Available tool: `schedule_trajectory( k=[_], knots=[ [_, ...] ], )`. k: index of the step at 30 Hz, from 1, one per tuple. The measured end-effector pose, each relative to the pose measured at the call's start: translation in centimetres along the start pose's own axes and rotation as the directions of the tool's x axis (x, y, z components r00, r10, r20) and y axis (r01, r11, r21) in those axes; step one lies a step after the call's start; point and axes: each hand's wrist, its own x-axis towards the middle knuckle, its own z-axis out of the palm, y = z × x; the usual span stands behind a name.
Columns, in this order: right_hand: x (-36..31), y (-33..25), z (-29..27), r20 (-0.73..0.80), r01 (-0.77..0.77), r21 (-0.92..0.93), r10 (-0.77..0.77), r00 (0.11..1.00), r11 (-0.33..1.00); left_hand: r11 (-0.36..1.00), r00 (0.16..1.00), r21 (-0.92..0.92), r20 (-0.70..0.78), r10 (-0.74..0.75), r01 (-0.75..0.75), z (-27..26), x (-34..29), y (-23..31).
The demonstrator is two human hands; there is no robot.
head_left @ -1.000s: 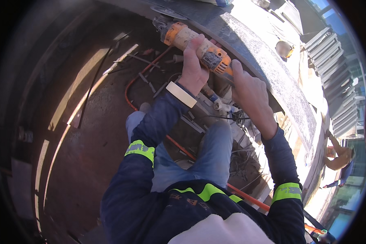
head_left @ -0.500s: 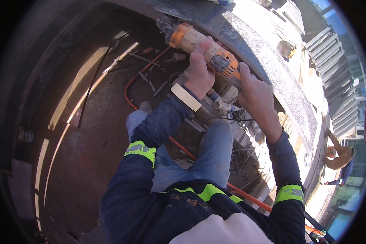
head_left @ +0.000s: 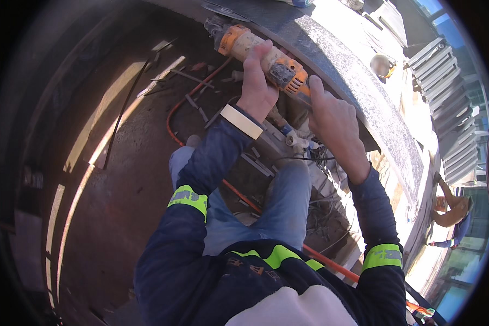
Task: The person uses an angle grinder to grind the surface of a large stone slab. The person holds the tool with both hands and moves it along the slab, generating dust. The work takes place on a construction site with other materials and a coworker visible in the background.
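An orange and pale, dusty angle grinder (head_left: 250,44) is held level between my hands. My left hand (head_left: 257,84) wraps round its body from below, the thumb lying along the casing. At the tail end, my right hand (head_left: 334,117) is closed on the grip, its far fingers hidden. The grinder's disc (head_left: 226,12) lies at the edge of a grey speckled stone slab (head_left: 339,68); whether it touches cannot be made out. A pale band (head_left: 242,121) circles my left wrist.
An orange cord (head_left: 173,117) snakes over the dusty floor among offcut strips (head_left: 196,107). Plastic pipe fittings (head_left: 294,139) stand below the slab. Long wooden boards (head_left: 104,130) lie to the left. Another person (head_left: 453,214) bends at far right, near stacked grey strips (head_left: 443,98).
Both hands and the grinder have shifted slightly left and away from me along the slab's edge. The slab and the things on the floor stay put.
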Motion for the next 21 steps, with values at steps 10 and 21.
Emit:
schedule_trajectory(
  k=[10,21],
  knots=[
    [-3.9,2.6,-0.5,0.02,-0.022,-0.034,0.023,1.0,0.999,0.998,0.997,0.002,0.053,-0.063,0.063,1.5,-3.9,-2.6],
    [-3.4,2.8,-0.4,-0.027,0.032,-0.04,-0.033,0.999,0.999,0.999,0.999,0.033,0.029,-0.024,0.023,1.9,-4.0,-2.4]
  ],
)
